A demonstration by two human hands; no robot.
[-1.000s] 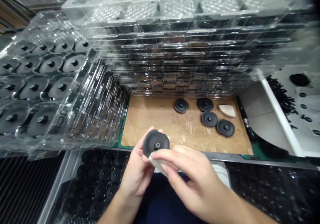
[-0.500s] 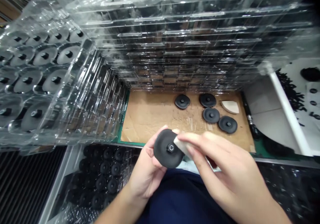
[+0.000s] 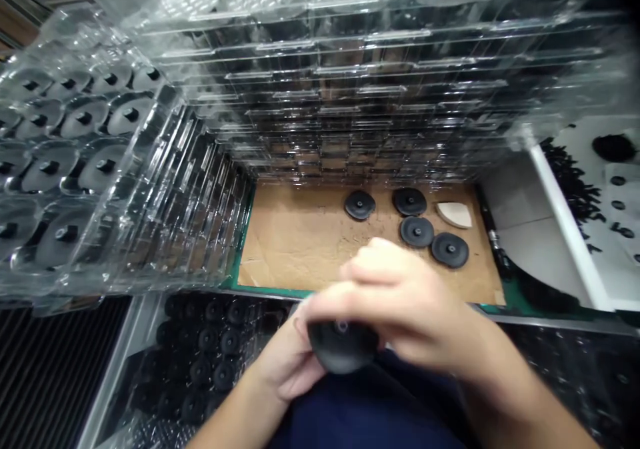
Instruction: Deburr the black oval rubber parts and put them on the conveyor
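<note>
My left hand (image 3: pixel 287 359) grips a round black disc (image 3: pixel 345 355) with a small hollow stub at its centre, held low in front of my body. Across the disc's upper part lies my right hand (image 3: pixel 385 302), fingers curled and somewhat smeared by motion. The white pad pinched in it a moment ago is almost wholly hidden behind the fingers. Beyond my hands, several similar black discs (image 3: pixel 417 232) rest stub-up on a cardboard sheet (image 3: pixel 285 235). A second, wedge-shaped white pad (image 3: pixel 454 214) lies to their right.
Tall stacks of clear plastic trays (image 3: pixel 340 109) rise behind the cardboard. More trays (image 3: pixel 65 189) at left hold black discs, and others sit in a lower tray (image 3: pixel 215 339). At right, a white-walled box (image 3: pixel 565 215) stands beside small black parts (image 3: pixel 573 182).
My right hand has moved left and over the disc, covering its upper part and the white pad. The disc has shifted slightly down and tilted.
</note>
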